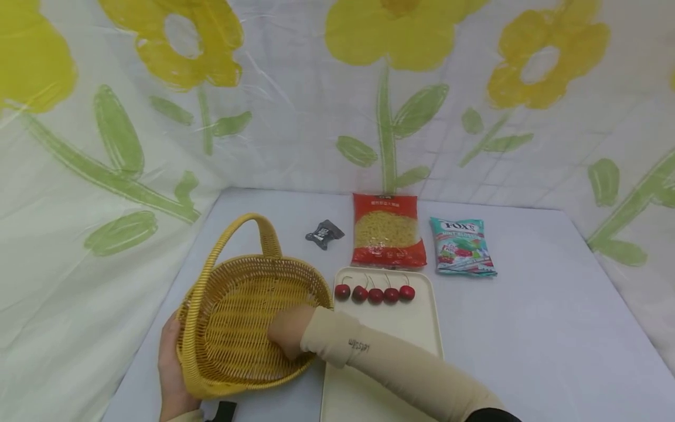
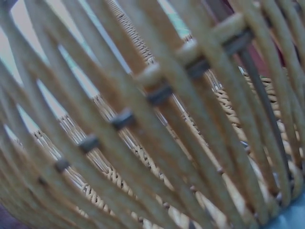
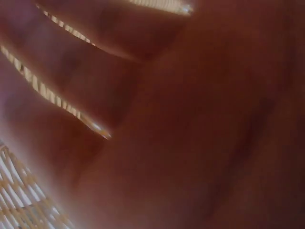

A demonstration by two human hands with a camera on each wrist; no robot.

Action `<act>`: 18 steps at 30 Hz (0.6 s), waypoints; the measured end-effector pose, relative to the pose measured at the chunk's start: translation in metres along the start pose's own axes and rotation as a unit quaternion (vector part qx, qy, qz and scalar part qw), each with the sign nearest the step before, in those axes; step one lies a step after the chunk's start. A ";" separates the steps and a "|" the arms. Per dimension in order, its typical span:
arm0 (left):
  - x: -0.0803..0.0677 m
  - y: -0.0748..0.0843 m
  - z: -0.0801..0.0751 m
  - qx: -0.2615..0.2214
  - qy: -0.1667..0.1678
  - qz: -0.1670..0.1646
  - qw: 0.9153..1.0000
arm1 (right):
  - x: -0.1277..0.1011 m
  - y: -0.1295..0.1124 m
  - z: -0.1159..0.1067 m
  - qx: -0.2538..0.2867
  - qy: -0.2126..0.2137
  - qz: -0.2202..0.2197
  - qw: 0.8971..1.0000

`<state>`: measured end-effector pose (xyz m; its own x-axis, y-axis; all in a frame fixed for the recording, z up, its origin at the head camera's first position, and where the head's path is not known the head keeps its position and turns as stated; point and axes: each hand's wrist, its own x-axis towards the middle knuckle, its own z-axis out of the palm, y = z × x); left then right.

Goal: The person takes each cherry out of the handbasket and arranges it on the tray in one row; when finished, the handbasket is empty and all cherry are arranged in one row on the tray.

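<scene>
Wicker basket [image 1: 232,328], yellow with a tall looped handle, sits at the near left of the pale table [image 1: 527,328], tipped up on its near side so its woven floor faces the head camera. The left hand [image 1: 171,375] holds the outer wall at the near-left edge, palm against the weave; the left wrist view shows only close strands, so how far the fingers wrap round is not clear. The right hand [image 1: 287,331], in a beige sleeve [image 1: 401,369], reaches over the right rim and lies inside the basket, on or just above its floor. From the right wrist view the fingers look extended and close together, with weave glinting between them, but the picture is too blurred to say whether anything is pinched under them. Nothing shows in the visible part of the basket. Just right of it lies a cream tray [image 1: 411,328] with five cherries [image 1: 375,293] in a row along its far edge, untouched. Beyond the tray lie a red bag of pasta [image 1: 387,231], a teal bag of candy [image 1: 461,246] to its right, and a small dark packet [image 1: 324,233] to its left, all apart from the basket and, judging from how they lie, not yet moved into it.
</scene>
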<state>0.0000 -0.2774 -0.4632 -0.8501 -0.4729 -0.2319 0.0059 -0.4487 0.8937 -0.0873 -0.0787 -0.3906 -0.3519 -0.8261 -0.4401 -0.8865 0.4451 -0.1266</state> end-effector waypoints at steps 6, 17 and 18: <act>-0.001 -0.002 0.002 0.033 0.017 0.004 0.999 | 0.001 -0.001 0.003 -0.001 -0.011 -0.005 1.000; -0.002 0.002 -0.002 -0.028 -0.038 0.002 0.999 | -0.045 0.034 -0.010 0.172 0.184 -0.072 0.965; -0.002 0.003 -0.002 -0.033 -0.045 0.007 0.998 | -0.057 0.040 -0.010 0.198 0.214 -0.073 0.954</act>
<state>0.0026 -0.2792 -0.4612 -0.8931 -0.4114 -0.1820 0.0498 -0.4927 0.8688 -0.1053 -0.0175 -0.3621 -0.3986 -0.9171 0.0011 -0.7823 0.3394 -0.5223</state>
